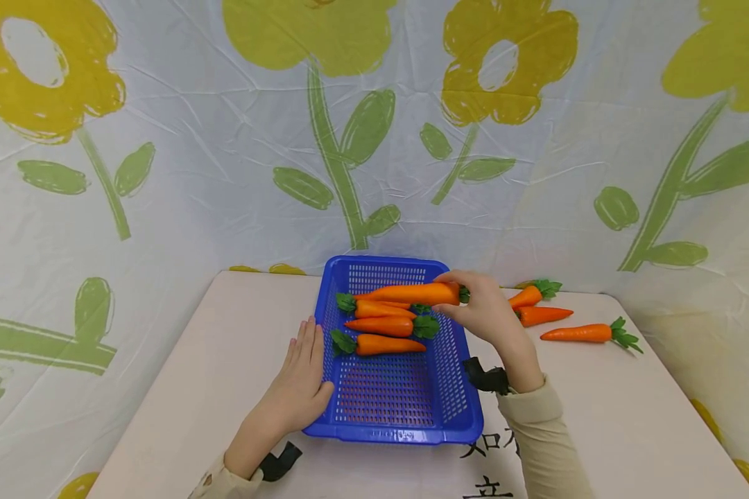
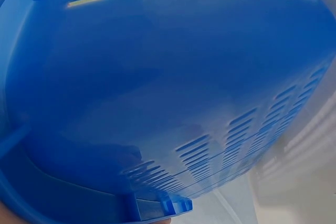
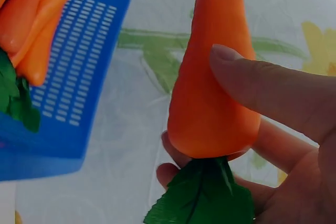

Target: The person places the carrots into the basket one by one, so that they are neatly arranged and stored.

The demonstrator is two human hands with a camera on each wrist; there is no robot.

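My right hand [image 1: 485, 310] grips a large orange carrot [image 1: 412, 294] by its thick end, over the far part of a blue plastic basket [image 1: 393, 435]. In the right wrist view, the thumb [image 3: 262, 85] presses one side of this carrot, fingers behind it, and its green leaves hang below. Several smaller carrots, among them a front one [image 1: 390, 344], lie crosswise inside the basket. My left hand [image 1: 296, 391] rests with straight fingers along the basket's left rim. The left wrist view is filled by the basket's slotted outer wall [image 2: 173, 77].
Three more carrots lie on the table to the right of the basket; the nearest carrot [image 1: 583, 333] points its leaves right, and my right hand partly covers the others. Black characters [image 1: 488, 488] mark the pale tabletop [image 1: 225, 360]. A flower-printed cloth [image 1: 225, 173] hangs behind the table.
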